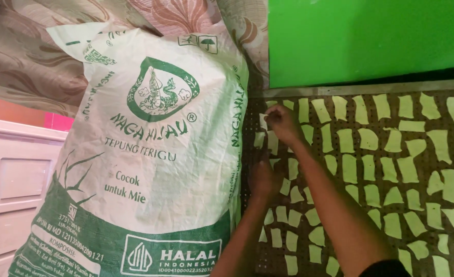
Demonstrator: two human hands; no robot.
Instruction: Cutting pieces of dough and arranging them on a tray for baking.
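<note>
A dark perforated drying tray point(427, 154) is covered with several pale yellow-green flat pieces point(370, 138) laid in rows. My right hand point(282, 123) reaches to the tray's far left corner and pinches one pale piece point(264, 121) between its fingertips. My left hand point(261, 178) rests lower on the tray's left edge, fingers curled down among the pieces; whether it holds one is hidden. Both forearms stretch in from the bottom of the view.
A big white and green woven sack point(150, 154) stands upright right beside the tray's left edge. A patterned curtain point(27, 56) hangs behind it, a bright green wall point(365, 41) rises behind the tray, and a pale pink cabinet point(11, 179) is at far left.
</note>
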